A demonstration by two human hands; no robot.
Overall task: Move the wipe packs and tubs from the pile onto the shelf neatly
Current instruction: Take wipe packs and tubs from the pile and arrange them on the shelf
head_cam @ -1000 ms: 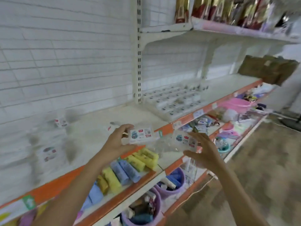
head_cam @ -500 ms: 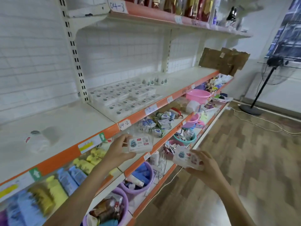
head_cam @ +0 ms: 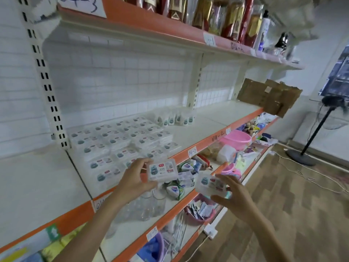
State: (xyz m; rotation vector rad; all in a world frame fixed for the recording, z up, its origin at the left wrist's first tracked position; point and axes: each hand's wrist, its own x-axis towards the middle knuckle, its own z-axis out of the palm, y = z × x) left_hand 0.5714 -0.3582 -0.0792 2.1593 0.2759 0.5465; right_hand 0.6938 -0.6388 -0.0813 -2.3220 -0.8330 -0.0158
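My left hand (head_cam: pixel 133 178) grips a clear rectangular wipe tub (head_cam: pixel 162 169) with a blue and red label, just in front of the shelf's orange edge. My right hand (head_cam: pixel 233 194) holds a second such tub (head_cam: pixel 210 184) lower and further right, out over the aisle. On the white shelf (head_cam: pixel 211 127) behind them lie several rows of the same tubs (head_cam: pixel 120 142), laid flat. At the back of the shelf a short row of small upright wipe packs (head_cam: pixel 175 119) stands.
A shelf above carries bottles and gift boxes (head_cam: pixel 226 17). Flattened cardboard (head_cam: pixel 268 97) leans at the shelf's right end. Lower shelves hold a pink basin (head_cam: pixel 237 138), small packets and glass jars (head_cam: pixel 149 207). A standing fan (head_cam: pixel 309 140) and cables sit on the wooden floor.
The view has swung right along the shelf, from the bare left section to the rows of tubs. Both hands kept their tubs and now sit closer to those rows.
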